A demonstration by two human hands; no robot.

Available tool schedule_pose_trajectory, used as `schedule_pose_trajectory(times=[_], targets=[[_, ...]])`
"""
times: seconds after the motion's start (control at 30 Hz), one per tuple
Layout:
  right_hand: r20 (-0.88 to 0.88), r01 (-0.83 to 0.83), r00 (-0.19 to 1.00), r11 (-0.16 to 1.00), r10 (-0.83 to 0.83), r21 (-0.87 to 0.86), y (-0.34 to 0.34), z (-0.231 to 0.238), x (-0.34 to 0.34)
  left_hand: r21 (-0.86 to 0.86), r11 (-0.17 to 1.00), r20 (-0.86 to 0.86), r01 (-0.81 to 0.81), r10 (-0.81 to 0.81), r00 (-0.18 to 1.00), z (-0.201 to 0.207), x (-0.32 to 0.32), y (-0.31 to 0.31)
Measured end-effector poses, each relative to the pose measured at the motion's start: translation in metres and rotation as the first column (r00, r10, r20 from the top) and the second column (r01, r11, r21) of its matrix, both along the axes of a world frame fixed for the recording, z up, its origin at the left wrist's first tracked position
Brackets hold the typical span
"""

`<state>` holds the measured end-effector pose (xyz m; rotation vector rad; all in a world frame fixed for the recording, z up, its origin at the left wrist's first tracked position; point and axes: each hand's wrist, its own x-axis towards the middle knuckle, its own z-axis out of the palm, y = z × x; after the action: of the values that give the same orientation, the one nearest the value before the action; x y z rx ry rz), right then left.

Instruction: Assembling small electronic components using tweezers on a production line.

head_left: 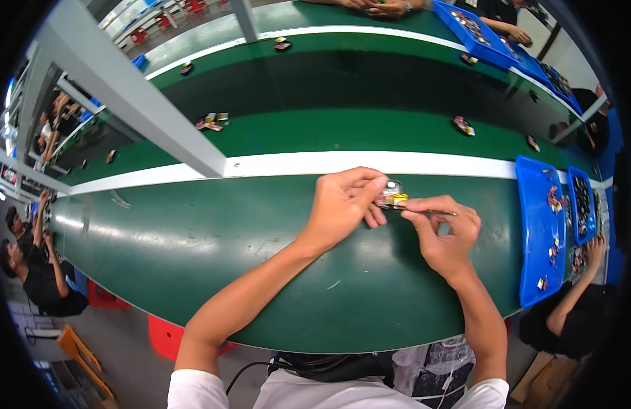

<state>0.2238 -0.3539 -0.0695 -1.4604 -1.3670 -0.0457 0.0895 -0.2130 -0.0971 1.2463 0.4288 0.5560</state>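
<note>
My left hand (pixel 337 206) is closed on a small electronic part (pixel 394 193), pinching it between thumb and fingers above the green table. This part is dark, with a shiny rounded end and a yellow patch. My right hand (pixel 446 235) pinches a thin dark tool (pixel 442 213); its back end sticks out to the right of the fingers. The tool's front end meets the yellow side of the part, and its tip is too small to make out. Both hands are close together, just on the near side of the white rail (pixel 370 163).
On the right, a blue tray (pixel 532 266) holds several small parts, and a second blue tray (pixel 581 194) stands beyond it. Past the rail, several small assemblies (pixel 463 126) lie on a green belt. A grey post (pixel 135 88) rises at left. Co-workers sit on both sides.
</note>
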Motion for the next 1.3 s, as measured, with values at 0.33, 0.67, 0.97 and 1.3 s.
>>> schedule_pose_trajectory(times=[0.33,0.67,0.97,1.3], targets=[[0.119,0.053,0.991,0.998,-0.056,0.022,-0.001,-0.005,-0.003,0.008,1.0,-0.061,0.004,-0.004,0.998,0.006,0.003,-0.001],[0.21,-0.001,0.978,0.999,-0.009,0.047,0.003,-0.013,-0.005,0.013,0.998,0.041,-0.06,0.06,0.997,0.0,0.006,-0.002],[0.331,0.006,0.944,1.0,0.003,-0.026,0.001,-0.02,-0.004,0.172,0.951,0.136,-0.256,0.235,0.962,-0.016,0.013,-0.005],[0.236,0.164,0.958,0.986,-0.163,0.014,-0.015,-0.007,0.022,0.1,0.89,0.141,-0.445,0.43,0.892,-0.013,0.037,0.02]])
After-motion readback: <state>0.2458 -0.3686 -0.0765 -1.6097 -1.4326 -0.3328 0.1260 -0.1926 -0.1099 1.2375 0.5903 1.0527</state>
